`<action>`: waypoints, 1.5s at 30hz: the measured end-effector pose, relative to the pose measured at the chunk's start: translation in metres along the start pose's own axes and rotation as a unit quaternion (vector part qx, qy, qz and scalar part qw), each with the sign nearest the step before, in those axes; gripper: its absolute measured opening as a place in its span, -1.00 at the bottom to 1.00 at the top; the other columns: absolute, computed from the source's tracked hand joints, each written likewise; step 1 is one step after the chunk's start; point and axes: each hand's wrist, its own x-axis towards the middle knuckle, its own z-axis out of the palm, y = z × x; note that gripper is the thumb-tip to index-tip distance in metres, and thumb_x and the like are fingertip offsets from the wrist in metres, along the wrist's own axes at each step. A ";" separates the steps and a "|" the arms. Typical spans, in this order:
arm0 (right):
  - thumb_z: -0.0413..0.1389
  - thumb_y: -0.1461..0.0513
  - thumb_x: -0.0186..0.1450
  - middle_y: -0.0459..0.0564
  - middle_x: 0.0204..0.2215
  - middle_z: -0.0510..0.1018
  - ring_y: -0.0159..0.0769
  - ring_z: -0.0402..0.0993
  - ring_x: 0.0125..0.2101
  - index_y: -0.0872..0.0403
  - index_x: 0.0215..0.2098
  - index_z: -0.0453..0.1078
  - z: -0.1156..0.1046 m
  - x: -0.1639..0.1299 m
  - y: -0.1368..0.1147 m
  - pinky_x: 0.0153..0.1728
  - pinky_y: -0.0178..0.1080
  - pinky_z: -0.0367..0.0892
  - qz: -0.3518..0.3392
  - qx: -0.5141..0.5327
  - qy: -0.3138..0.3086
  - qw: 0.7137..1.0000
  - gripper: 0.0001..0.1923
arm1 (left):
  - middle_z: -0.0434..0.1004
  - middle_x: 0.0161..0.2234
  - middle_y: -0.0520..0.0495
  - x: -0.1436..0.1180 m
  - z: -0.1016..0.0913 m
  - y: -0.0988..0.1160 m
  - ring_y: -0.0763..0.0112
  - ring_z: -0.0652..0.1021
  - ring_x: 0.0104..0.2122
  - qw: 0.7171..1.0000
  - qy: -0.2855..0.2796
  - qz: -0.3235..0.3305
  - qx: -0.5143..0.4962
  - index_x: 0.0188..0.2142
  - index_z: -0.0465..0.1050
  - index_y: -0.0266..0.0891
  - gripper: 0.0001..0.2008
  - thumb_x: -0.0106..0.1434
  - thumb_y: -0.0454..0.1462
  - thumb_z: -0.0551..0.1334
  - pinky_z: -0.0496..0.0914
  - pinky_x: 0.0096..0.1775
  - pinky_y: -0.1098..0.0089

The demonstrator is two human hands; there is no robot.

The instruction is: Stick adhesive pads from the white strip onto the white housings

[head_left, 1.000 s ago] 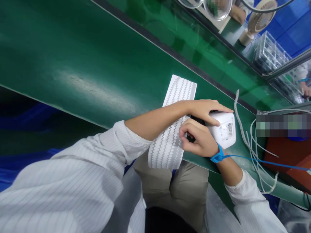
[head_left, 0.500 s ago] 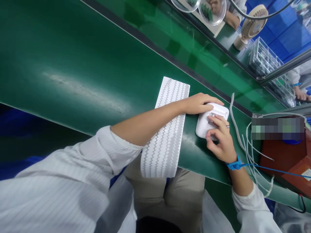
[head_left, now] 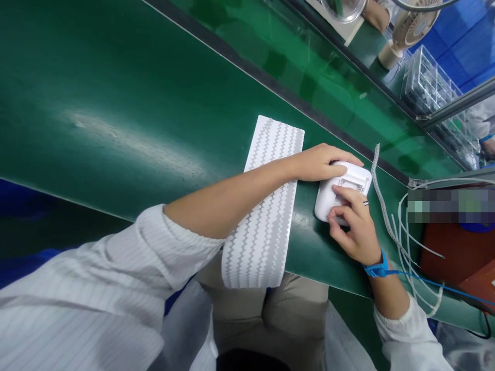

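Observation:
A white plastic device (head_left: 323, 201) with rounded corners lies on the green bench. Its upward side has a rectangular recess (head_left: 353, 184) with small metal parts, like a battery compartment. My left hand (head_left: 323, 161) grips the device's far end, thumb on top and fingers around the far edge. Over the near part of the device, my right hand (head_left: 353, 226) has thumb and index finger pinched together; whatever is between them is hidden. Another fingertip of that hand rests at the recess's edge. The right wrist wears a blue strap with a cord.
A white strip with grey zigzag rows (head_left: 259, 247) lies under my left forearm and hangs over the bench's front edge. Right of the device are a braided sleeve (head_left: 381, 198), white cables and a red-brown box (head_left: 441, 252). Behind the glass stand a fan (head_left: 412, 31), a clear compartment box (head_left: 429, 82) and a co-worker's arm (head_left: 377, 15).
The view has shifted slightly. My right fingers have drawn back a little towards me, so more of the recess shows. My left hand keeps its hold on the device.

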 end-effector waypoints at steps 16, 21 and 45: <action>0.21 0.37 0.44 0.16 0.36 0.55 0.15 0.55 0.25 -0.04 -0.13 0.46 0.003 0.004 -0.012 0.21 0.21 0.51 0.029 0.002 0.033 0.999 -0.84 | 0.68 0.39 -0.01 0.001 0.000 0.001 0.18 0.64 0.36 1.000 0.003 0.006 -0.003 0.37 0.66 -0.11 -0.41 0.42 -0.35 0.16 0.42 0.44 0.24; 0.19 0.39 0.42 0.14 0.38 0.53 0.17 0.54 0.26 -0.03 -0.24 0.45 0.001 0.006 -0.015 0.20 0.24 0.50 0.040 0.010 0.027 0.999 -0.83 | 0.68 0.39 -0.02 0.003 0.001 0.001 0.18 0.63 0.37 1.000 0.005 0.008 -0.005 0.36 0.67 -0.12 -0.42 0.44 -0.35 0.16 0.42 0.44 0.24; 0.25 0.38 0.48 0.10 0.09 0.67 0.05 0.63 0.08 -0.07 -0.05 0.59 0.003 0.002 -0.017 0.08 0.14 0.55 -0.018 0.007 0.123 0.992 -0.79 | 0.67 0.41 -0.04 0.007 0.004 -0.003 0.14 0.61 0.39 0.999 0.014 0.022 -0.029 0.34 0.69 -0.14 -0.42 0.42 -0.35 0.14 0.37 0.50 0.17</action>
